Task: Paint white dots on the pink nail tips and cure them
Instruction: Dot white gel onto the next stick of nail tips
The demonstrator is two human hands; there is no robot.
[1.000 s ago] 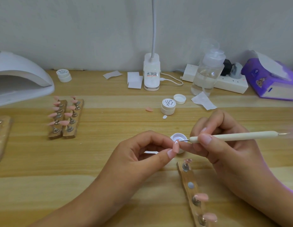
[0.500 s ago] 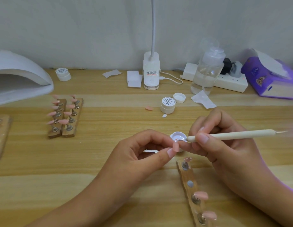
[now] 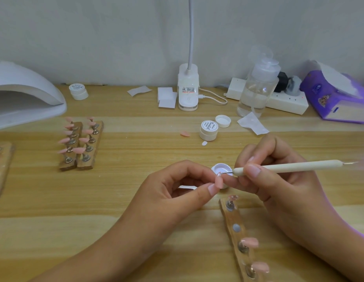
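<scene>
At the near edge, around 5 o'clock, a narrow wooden strip [image 3: 236,237] with round metal studs carries glossy pink almond-shaped nail tips [image 3: 250,242] on some of its posts. Just above it, near the centre, the left hand [image 3: 167,196] pinches one small pink nail tip [image 3: 219,181] between thumb and forefinger, the other fingers curled loosely underneath. The right hand [image 3: 278,186], at 3 o'clock, grips a slim cream dotting tool [image 3: 289,167] like a pen, fingers closed around its smooth shaft; its fine metal point meets the top end of the held tip. Directly behind both sits a small open white pot [image 3: 219,168], shallow and round. Further off, near 12 o'clock, a closed white jar [image 3: 208,130] with a printed lid stands beside a loose white cap [image 3: 223,120], with a stray pink tip [image 3: 185,134] lying to their left. At 9 o'clock two more wooden strips [image 3: 81,145] stand side by side, full of pink tips. Farthest back, at 10 o'clock, the smooth white domed curing lamp [image 3: 24,94] rests on the pale wood-grain table [image 3: 136,159].
</scene>
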